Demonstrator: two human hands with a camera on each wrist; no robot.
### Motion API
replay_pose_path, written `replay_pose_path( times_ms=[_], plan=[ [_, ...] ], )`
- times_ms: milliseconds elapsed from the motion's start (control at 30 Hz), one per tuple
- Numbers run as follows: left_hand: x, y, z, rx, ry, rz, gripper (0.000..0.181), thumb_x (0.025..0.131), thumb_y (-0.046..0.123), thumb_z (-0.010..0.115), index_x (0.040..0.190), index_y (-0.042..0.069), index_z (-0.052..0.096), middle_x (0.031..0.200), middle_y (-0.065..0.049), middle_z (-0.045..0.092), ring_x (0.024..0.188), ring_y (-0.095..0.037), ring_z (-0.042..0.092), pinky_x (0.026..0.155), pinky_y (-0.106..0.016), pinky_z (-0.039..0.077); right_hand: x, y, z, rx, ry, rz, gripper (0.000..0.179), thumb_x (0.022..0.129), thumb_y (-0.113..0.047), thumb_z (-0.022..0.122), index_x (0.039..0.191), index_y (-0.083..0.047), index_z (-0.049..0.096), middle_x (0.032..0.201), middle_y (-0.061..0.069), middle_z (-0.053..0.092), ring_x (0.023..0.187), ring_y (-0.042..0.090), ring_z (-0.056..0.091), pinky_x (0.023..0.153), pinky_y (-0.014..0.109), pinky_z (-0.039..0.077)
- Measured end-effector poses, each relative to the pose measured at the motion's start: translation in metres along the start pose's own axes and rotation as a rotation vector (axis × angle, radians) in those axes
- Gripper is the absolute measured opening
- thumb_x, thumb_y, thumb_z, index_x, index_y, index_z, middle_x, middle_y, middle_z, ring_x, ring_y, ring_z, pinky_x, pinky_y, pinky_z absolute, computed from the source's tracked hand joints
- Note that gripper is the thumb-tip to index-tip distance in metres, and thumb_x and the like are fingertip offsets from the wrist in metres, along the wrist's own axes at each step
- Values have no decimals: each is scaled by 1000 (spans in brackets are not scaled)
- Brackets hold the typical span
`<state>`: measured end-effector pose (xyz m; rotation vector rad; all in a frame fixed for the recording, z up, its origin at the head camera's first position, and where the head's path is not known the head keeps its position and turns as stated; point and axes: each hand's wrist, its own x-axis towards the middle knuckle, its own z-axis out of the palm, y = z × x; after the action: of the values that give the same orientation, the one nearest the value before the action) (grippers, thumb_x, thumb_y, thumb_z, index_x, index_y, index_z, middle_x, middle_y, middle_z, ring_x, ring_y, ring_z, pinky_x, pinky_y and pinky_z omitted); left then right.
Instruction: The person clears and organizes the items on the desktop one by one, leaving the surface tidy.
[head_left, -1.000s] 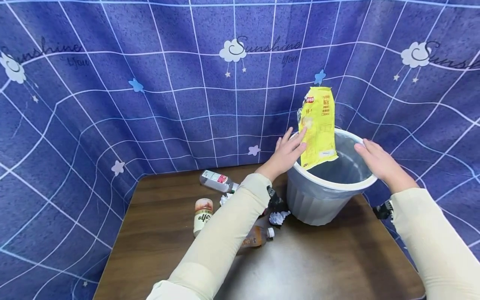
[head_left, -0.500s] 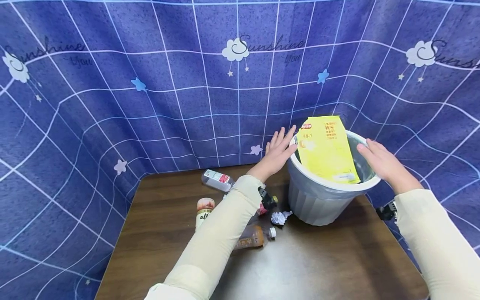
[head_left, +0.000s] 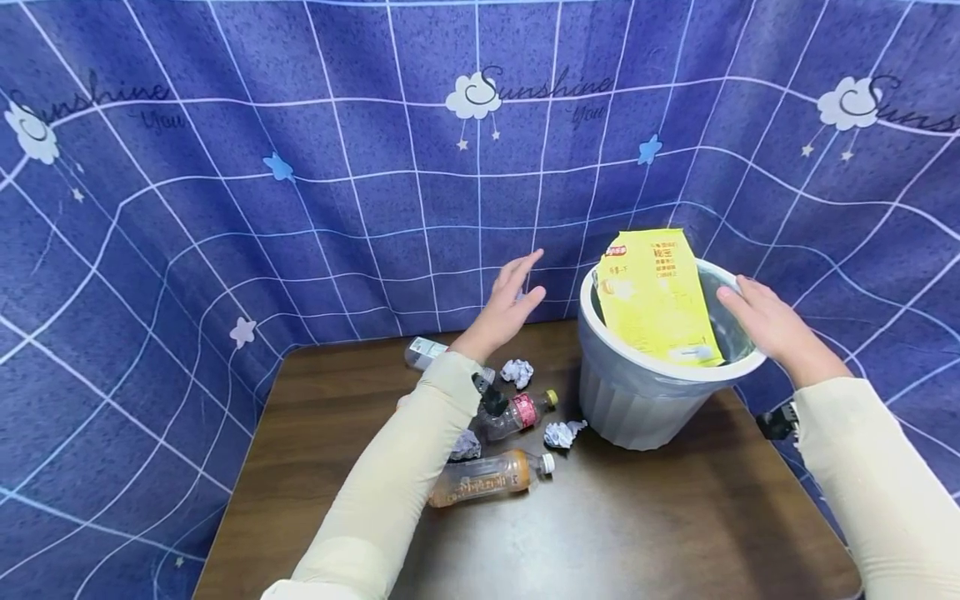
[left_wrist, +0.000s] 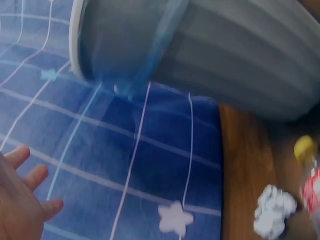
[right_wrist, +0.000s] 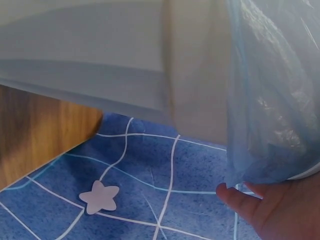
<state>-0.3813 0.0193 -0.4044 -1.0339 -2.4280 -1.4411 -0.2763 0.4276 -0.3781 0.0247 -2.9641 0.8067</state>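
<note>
Packet (head_left: pixel 660 304) stands proud of bin (head_left: pixel 637 408), right of left hand (head_left: pixel 504 310), which is spread, empty. Right hand (head_left: pixel 780 333) at rim (head_left: pixel 742 367); grip unclear. Jostling could tip it out, so much rising above the edge.

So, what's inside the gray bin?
A yellow packet stands in the gray bin, its top sticking out. Whatever lies beneath the packet, including the bin's bottom, is covered.

In head view, table (head_left: pixel 637 525) & curtain (head_left: pixel 337 250) are seen fwd/down from above, bin (head_left: pixel 637 408) R of ctr. Wrist views are taken close, turned sideways; bin's shared: L-wrist upper right, R-wrist across top.
</note>
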Motion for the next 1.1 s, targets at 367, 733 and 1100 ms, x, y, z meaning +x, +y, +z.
replay_pose_path(
  times_ms=[367,733,1100],
  plan=[
    [-40,-47,-50,-54,177,-75,54,102,19,57,153,20,41,141,-14,43,123,-32,48,104,-51,40,0,3,-3,-14,-5,19,80,108,-51,20,155,12,4,156,42,10,144,59,9,114,71,12],
    [-116,-57,-83,-115,266,-198,54,96,-2,60,147,-4,43,132,-34,47,115,-50,53,97,-47,47,3,3,0,-7,-14,24,80,108,-51,20,155,11,3,156,42,8,144,60,8,113,73,12],
    [-184,-145,-78,-164,345,-414,61,96,5,67,151,10,41,137,-28,44,119,-48,49,102,-52,41,3,1,0,6,-8,-3,79,108,-49,20,154,13,4,155,43,9,144,60,8,115,71,11]
  ],
)
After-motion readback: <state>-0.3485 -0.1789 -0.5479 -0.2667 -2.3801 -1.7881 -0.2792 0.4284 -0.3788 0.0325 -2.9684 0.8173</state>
